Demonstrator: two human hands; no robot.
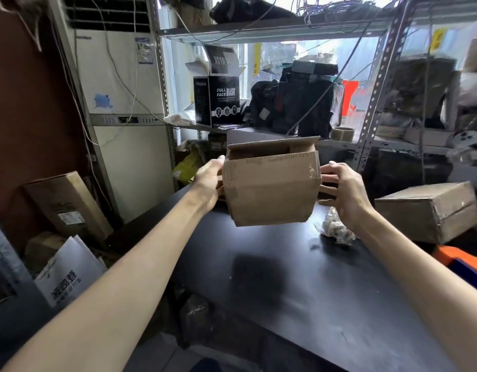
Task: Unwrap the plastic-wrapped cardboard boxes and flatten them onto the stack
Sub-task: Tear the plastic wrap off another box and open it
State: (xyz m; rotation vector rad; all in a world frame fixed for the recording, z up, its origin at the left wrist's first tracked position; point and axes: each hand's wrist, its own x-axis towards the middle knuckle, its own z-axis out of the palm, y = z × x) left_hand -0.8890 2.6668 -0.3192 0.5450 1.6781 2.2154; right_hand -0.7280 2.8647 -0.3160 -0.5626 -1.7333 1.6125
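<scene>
Head view: holds a brown cardboard box (269, 189) in the air above the far part of a black table (299, 277), clear of the surface, with a dark shadow on the tabletop below. Clasps the box's left wall with the left grip (209, 181), thumb up by the top rim, fingers hidden behind the cardboard. Closes the right grip (344, 189) on the box's right side, fingers curled round a brown flap that juts out there. Keeps both forearms stretched forward, bare.

Open at the top, far flap raised, near wall bowed and creased, with scraps of tape along its upper edge and at its right corner. No telling from here whether anything lies inside.

Lying on the table just under the right wrist, apart from the held box: a crumpled wad of clear plastic wrap (335, 228). Resting at the table's right edge, well apart from the hands: a second brown box (425, 210), closed, its corner worn.

Standing behind the table: a metal shelf rack (374, 84) crowded with dark bags and cables, a black carton printed FULL FACE MASK (218, 100) with its lid up, and a roll of tape (342, 133) on the shelf board. Rising at far left: a tall pale air conditioner (119, 89). Leaning on the floor beside it: a long brown carton (68, 205) and sheets of white printed cardboard (71, 275).
</scene>
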